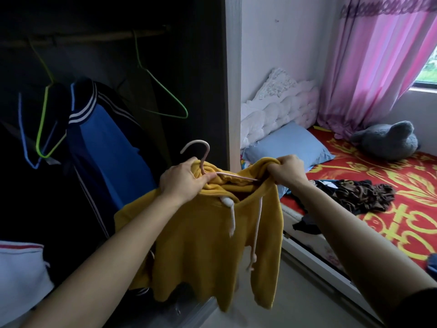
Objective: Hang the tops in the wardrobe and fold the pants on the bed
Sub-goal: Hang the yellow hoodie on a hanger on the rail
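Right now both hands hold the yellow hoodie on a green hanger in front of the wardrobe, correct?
Not quite. In the head view the hanger in the yellow hoodie is pale pink; the green hanger hangs empty on the wardrobe rail. The left hand and right hand do hold the hoodie.

We found no readable text; the bedsheet [390, 185] carried yellow ornamental shapes we couldn't read as characters.

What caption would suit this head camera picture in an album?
Both hands, left hand and right hand, fit a yellow hoodie onto a pink hanger before the open wardrobe.
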